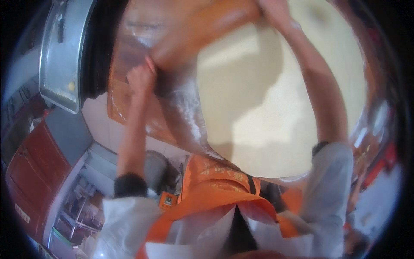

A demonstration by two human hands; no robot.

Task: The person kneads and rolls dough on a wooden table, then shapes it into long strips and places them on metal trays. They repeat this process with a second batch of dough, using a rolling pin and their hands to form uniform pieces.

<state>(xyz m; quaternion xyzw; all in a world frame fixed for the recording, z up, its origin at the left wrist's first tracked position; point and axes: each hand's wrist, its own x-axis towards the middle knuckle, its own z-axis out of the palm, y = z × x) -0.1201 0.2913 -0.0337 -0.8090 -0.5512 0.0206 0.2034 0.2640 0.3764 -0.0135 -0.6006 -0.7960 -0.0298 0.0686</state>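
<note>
A large sheet of pale, smooth dough [258,106] is spread over a flour-dusted wooden worktop [184,110]. Across its far left side lies a thick wooden rolling pin [207,29], slanting up to the right. My left hand [142,77] is closed in a fist at the pin's near left end, where a handle seems hidden inside the fingers. At the top edge of the picture, my right hand [275,9] grips the other end; part of this hand is cut off. My right forearm passes over the dough and shades it.
To the left stands a metal tray [61,64] with a small yellowish lump in it. A red-brown cabinet door [38,174] and cluttered shelves [81,213] are at lower left. My orange apron [213,181] meets the worktop's near edge.
</note>
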